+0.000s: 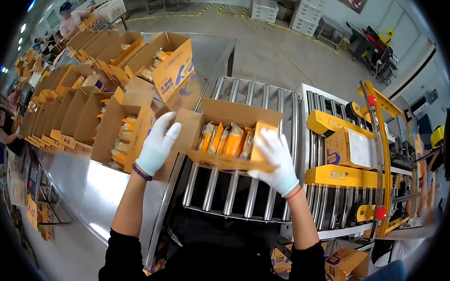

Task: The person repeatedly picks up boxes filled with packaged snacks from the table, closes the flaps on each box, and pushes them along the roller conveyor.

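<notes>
Carton [228,135] of packets sits open on the rollers [233,190], probably light but floppy at its flaps. Left hand [157,145] spreads wide against the left flap; right hand [277,162] grips the front-right corner, the stiffest hold.

Factory packing line. Evidenced by steel roller conveyor [234,155], rows of open printed cartons [83,86] on long steel table [99,190], yellow carton-sealing machine [363,160], stacked white crates [309,9], floor markings.
</notes>
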`<act>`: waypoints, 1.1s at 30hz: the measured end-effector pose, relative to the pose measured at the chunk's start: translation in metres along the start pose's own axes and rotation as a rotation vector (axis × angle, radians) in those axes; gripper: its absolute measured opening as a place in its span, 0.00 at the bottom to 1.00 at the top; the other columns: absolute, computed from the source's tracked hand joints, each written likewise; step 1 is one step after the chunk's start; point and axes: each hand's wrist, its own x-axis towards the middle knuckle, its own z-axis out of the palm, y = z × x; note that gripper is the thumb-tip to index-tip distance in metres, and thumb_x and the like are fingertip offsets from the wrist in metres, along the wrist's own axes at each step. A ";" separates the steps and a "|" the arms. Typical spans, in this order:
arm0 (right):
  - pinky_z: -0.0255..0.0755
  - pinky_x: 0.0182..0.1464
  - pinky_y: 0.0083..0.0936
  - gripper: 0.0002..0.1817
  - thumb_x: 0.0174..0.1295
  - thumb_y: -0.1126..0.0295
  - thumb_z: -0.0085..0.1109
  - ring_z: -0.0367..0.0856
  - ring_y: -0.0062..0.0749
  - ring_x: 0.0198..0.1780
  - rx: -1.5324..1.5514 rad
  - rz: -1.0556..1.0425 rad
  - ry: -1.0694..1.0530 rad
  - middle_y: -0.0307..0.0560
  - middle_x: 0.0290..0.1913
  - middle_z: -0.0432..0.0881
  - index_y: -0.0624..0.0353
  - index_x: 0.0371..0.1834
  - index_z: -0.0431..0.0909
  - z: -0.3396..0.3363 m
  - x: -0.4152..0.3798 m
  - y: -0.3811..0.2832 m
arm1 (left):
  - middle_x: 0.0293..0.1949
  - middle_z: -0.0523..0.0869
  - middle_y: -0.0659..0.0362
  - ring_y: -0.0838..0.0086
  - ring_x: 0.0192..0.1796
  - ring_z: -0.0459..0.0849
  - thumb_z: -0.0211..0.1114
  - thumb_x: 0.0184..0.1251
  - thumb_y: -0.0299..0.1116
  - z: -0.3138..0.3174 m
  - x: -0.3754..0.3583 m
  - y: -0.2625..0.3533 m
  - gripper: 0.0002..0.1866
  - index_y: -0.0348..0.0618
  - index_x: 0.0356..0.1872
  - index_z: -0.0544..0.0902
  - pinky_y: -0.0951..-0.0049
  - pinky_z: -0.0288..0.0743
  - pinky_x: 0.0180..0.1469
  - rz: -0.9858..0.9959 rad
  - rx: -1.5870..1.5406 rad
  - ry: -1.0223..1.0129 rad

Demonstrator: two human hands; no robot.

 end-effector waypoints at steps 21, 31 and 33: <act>0.52 0.83 0.55 0.52 0.47 0.52 0.82 0.70 0.49 0.73 -0.152 0.094 -0.097 0.53 0.68 0.74 0.64 0.75 0.69 -0.019 -0.003 -0.031 | 0.61 0.83 0.50 0.66 0.65 0.81 0.75 0.70 0.36 0.106 0.036 -0.035 0.32 0.30 0.68 0.74 0.65 0.77 0.66 -0.157 -0.548 0.044; 0.45 0.86 0.48 0.52 0.56 0.59 0.74 0.57 0.55 0.83 -0.547 0.275 0.042 0.61 0.80 0.63 0.67 0.81 0.57 -0.002 -0.001 0.049 | 0.56 0.84 0.49 0.65 0.55 0.85 0.67 0.77 0.45 0.235 0.007 0.050 0.33 0.34 0.72 0.71 0.64 0.80 0.59 -0.049 -0.488 -0.649; 0.46 0.86 0.47 0.45 0.62 0.62 0.67 0.56 0.55 0.83 -0.489 0.309 0.080 0.60 0.81 0.63 0.66 0.81 0.59 -0.017 -0.013 0.054 | 0.61 0.83 0.47 0.63 0.58 0.86 0.63 0.80 0.48 0.185 -0.011 0.063 0.35 0.33 0.76 0.68 0.63 0.78 0.65 -0.183 -0.700 -0.872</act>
